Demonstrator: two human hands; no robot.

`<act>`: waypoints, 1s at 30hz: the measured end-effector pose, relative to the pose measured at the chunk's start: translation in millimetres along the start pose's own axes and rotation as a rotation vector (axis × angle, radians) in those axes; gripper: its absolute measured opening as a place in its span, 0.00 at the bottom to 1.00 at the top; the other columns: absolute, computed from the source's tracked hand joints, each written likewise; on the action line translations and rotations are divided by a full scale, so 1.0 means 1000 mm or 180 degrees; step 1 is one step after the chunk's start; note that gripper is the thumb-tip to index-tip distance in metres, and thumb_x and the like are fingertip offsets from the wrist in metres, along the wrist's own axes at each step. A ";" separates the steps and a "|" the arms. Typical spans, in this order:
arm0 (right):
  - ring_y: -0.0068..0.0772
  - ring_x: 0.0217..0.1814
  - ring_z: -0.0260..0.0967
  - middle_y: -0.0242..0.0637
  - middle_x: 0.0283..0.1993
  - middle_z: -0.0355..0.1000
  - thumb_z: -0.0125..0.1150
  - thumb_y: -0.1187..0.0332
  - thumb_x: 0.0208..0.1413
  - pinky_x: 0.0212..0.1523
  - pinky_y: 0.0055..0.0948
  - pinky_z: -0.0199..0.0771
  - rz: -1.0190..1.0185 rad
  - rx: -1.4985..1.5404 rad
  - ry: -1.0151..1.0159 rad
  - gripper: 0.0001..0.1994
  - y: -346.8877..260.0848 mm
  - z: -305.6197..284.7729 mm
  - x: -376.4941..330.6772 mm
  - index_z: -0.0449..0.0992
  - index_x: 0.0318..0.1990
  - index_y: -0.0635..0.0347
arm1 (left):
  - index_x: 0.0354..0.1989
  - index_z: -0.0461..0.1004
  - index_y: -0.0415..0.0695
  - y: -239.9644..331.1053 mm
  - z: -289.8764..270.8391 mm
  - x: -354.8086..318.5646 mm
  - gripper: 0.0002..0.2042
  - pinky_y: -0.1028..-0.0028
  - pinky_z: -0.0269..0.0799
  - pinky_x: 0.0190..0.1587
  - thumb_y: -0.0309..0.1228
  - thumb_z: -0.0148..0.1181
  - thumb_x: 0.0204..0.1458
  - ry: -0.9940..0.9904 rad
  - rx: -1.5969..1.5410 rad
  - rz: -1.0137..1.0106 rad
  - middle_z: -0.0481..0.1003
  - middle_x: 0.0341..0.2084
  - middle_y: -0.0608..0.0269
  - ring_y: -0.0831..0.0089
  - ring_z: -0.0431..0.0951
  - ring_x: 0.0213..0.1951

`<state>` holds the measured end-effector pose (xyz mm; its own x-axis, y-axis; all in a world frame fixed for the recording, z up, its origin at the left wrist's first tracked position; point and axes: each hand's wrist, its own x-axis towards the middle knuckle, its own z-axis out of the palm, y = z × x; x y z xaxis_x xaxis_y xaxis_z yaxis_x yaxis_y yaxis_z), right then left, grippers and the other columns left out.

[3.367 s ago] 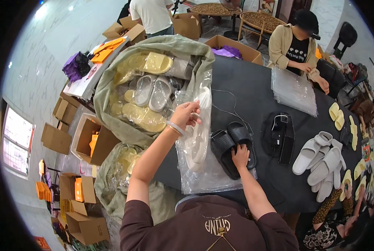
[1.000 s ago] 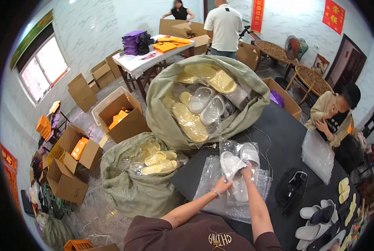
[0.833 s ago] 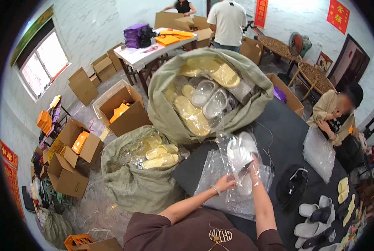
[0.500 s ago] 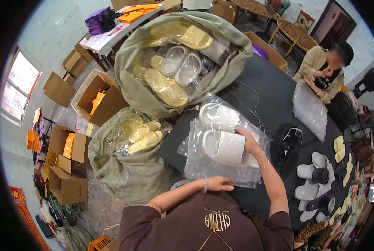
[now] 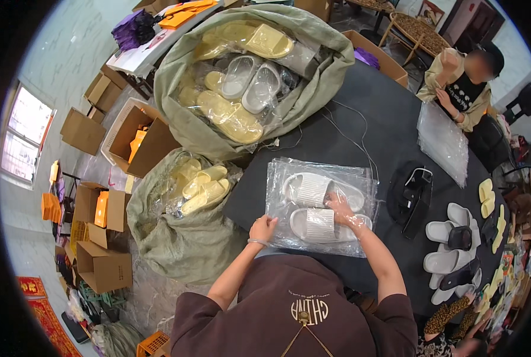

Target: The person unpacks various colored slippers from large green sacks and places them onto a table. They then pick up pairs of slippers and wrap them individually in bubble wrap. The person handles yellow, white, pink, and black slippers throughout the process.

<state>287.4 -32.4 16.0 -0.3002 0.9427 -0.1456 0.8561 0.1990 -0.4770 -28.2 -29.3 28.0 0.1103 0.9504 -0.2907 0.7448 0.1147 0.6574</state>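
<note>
A black table (image 5: 390, 134) stretches to the right, a bulging green sack (image 5: 331, 77) at its far left and a smaller sack (image 5: 182, 256) nearer, both holding wrapped yellow slippers (image 5: 230, 116). Near the table's left end lies a stack of clear plastic bags (image 5: 276, 205), and at its middle a pair of pale grey slippers (image 5: 313, 225), side by side. The slick film could slide sheet over sheet, carrying the pair askew, if pressure falls unevenly; clinging layers could crease or tear under a hasty tug. The right hand (image 5: 343, 211) reaches down between the slippers; the left hand (image 5: 264, 229), loosely curled, is just beside the bags' near left corner. Glare makes it impossible to tell whether either hand pinches anything. A thin white cord (image 5: 365, 124) trails toward the bags' far right corner, where shifting plastic could snag it.
</note>
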 end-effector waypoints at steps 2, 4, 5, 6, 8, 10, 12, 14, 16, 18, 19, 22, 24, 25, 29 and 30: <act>0.54 0.56 0.56 0.47 0.55 0.60 0.56 0.57 0.46 0.59 0.48 0.51 0.0186 -0.0029 -0.0225 0.20 -0.001 -0.001 0.005 0.73 0.45 0.57 | 0.29 0.75 0.42 0.002 0.002 -0.001 0.14 0.64 0.70 0.36 0.42 0.59 0.47 -0.0039 0.0036 -0.0108 0.76 0.26 0.55 0.58 0.76 0.32; 0.52 0.56 0.56 0.45 0.53 0.61 0.55 0.60 0.47 0.59 0.47 0.52 -0.0235 -0.0279 0.0302 0.17 0.021 0.025 -0.002 0.73 0.44 0.56 | 0.28 0.75 0.43 0.004 -0.001 0.000 0.14 0.64 0.70 0.35 0.43 0.59 0.47 -0.0060 0.0034 -0.0164 0.76 0.25 0.55 0.59 0.76 0.31; 0.51 0.56 0.56 0.44 0.53 0.62 0.55 0.61 0.47 0.59 0.47 0.52 -0.0463 -0.0415 0.0559 0.16 0.032 0.035 -0.003 0.73 0.43 0.55 | 0.28 0.75 0.43 0.005 -0.005 -0.002 0.15 0.64 0.70 0.35 0.43 0.59 0.47 -0.0104 0.0021 -0.0297 0.76 0.25 0.55 0.59 0.77 0.31; 0.46 0.54 0.59 0.41 0.48 0.65 0.54 0.63 0.46 0.56 0.44 0.55 -0.0564 -0.0714 0.0981 0.13 0.019 0.018 -0.009 0.74 0.40 0.53 | 0.27 0.74 0.43 0.001 -0.010 -0.007 0.15 0.64 0.70 0.35 0.44 0.59 0.46 -0.0115 0.0014 -0.0470 0.76 0.25 0.55 0.59 0.77 0.31; 0.43 0.52 0.61 0.39 0.45 0.67 0.54 0.64 0.45 0.54 0.42 0.58 -0.0400 -0.0477 0.0748 0.12 0.021 0.012 -0.010 0.74 0.39 0.51 | 0.27 0.74 0.43 -0.008 -0.009 -0.013 0.15 0.64 0.70 0.36 0.44 0.60 0.46 -0.0316 0.0042 -0.0723 0.77 0.26 0.54 0.58 0.77 0.32; 0.41 0.49 0.64 0.37 0.41 0.69 0.54 0.64 0.45 0.49 0.40 0.61 -0.0333 -0.0464 0.0546 0.11 0.013 0.004 -0.005 0.74 0.38 0.51 | 0.27 0.73 0.43 -0.025 0.007 -0.016 0.16 0.63 0.70 0.35 0.45 0.59 0.46 -0.0220 0.0082 -0.0606 0.76 0.24 0.55 0.57 0.77 0.31; 0.42 0.49 0.64 0.38 0.41 0.69 0.54 0.64 0.45 0.50 0.42 0.61 -0.0288 -0.0272 0.0551 0.11 0.014 0.004 -0.003 0.74 0.38 0.52 | 0.35 0.72 0.44 -0.004 -0.001 -0.017 0.14 0.64 0.69 0.39 0.41 0.60 0.46 -0.0523 0.0338 -0.0755 0.76 0.34 0.56 0.58 0.76 0.39; 0.44 0.50 0.64 0.39 0.41 0.69 0.54 0.64 0.46 0.50 0.43 0.61 -0.0195 -0.0165 0.0553 0.12 0.014 0.004 -0.008 0.74 0.39 0.53 | 0.41 0.70 0.44 0.016 -0.006 -0.019 0.17 0.65 0.67 0.43 0.38 0.61 0.44 0.0198 0.0845 0.0128 0.72 0.44 0.57 0.59 0.72 0.45; 0.46 0.51 0.63 0.40 0.41 0.69 0.55 0.62 0.46 0.51 0.44 0.60 -0.0113 -0.0125 0.0566 0.13 0.012 0.004 -0.007 0.74 0.39 0.54 | 0.56 0.60 0.43 0.016 -0.002 -0.011 0.30 0.64 0.58 0.55 0.33 0.62 0.42 0.0244 0.0987 0.0827 0.56 0.60 0.60 0.60 0.58 0.59; 0.47 0.52 0.62 0.40 0.42 0.69 0.55 0.61 0.46 0.53 0.45 0.60 -0.0177 -0.0416 0.0738 0.14 0.008 0.005 -0.008 0.74 0.40 0.55 | 0.60 0.55 0.44 0.025 -0.003 0.009 0.34 0.62 0.54 0.58 0.34 0.61 0.43 0.0066 0.1776 0.1745 0.53 0.62 0.61 0.62 0.54 0.62; 0.48 0.53 0.62 0.41 0.42 0.69 0.55 0.61 0.46 0.53 0.45 0.59 -0.0213 -0.0561 0.0827 0.14 0.007 0.005 -0.009 0.74 0.40 0.56 | 0.62 0.53 0.45 0.030 -0.005 0.016 0.35 0.60 0.52 0.60 0.34 0.61 0.43 -0.0016 0.2172 0.2207 0.52 0.63 0.61 0.62 0.53 0.63; 0.43 0.54 0.59 0.40 0.48 0.66 0.53 0.59 0.47 0.54 0.45 0.55 -0.0304 -0.0464 0.0329 0.16 0.020 0.006 -0.003 0.73 0.44 0.52 | 0.66 0.39 0.47 0.023 0.000 0.039 0.49 0.52 0.41 0.63 0.50 0.62 0.38 -0.1085 0.2073 0.1833 0.40 0.67 0.63 0.64 0.40 0.67; 0.44 0.54 0.61 0.40 0.48 0.67 0.53 0.59 0.46 0.54 0.46 0.58 -0.0434 -0.0360 0.0126 0.16 0.009 -0.012 -0.004 0.74 0.42 0.52 | 0.67 0.34 0.47 -0.006 0.010 0.051 0.57 0.49 0.37 0.63 0.64 0.58 0.32 -0.1263 0.2179 0.1784 0.35 0.67 0.63 0.65 0.34 0.68; 0.44 0.53 0.61 0.40 0.48 0.67 0.54 0.59 0.46 0.54 0.45 0.58 -0.0397 -0.0489 0.0086 0.15 0.015 -0.013 -0.008 0.74 0.41 0.53 | 0.67 0.34 0.47 -0.004 0.010 0.053 0.57 0.49 0.37 0.63 0.64 0.57 0.33 -0.1299 0.2146 0.1770 0.34 0.67 0.62 0.65 0.34 0.68; 0.42 0.50 0.64 0.38 0.42 0.71 0.56 0.66 0.42 0.54 0.42 0.58 -0.0032 -0.0511 0.0428 0.12 0.024 -0.051 -0.044 0.75 0.37 0.53 | 0.67 0.33 0.47 0.010 0.001 0.049 0.55 0.50 0.34 0.64 0.61 0.59 0.36 -0.1443 0.2100 0.1529 0.32 0.68 0.64 0.67 0.32 0.68; 0.40 0.51 0.65 0.36 0.41 0.73 0.56 0.68 0.40 0.55 0.41 0.57 -0.0145 -0.0794 0.0425 0.11 0.049 -0.057 -0.061 0.77 0.34 0.53 | 0.67 0.32 0.47 0.016 0.001 0.049 0.55 0.50 0.34 0.64 0.59 0.61 0.37 -0.1500 0.2095 0.1494 0.32 0.68 0.65 0.68 0.32 0.68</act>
<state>371.7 -64.4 50.6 -0.2969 0.9549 -0.0055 0.9250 0.2861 -0.2501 -9.9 18.3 23.5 0.6423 0.6262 -0.4419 0.7633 -0.5748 0.2949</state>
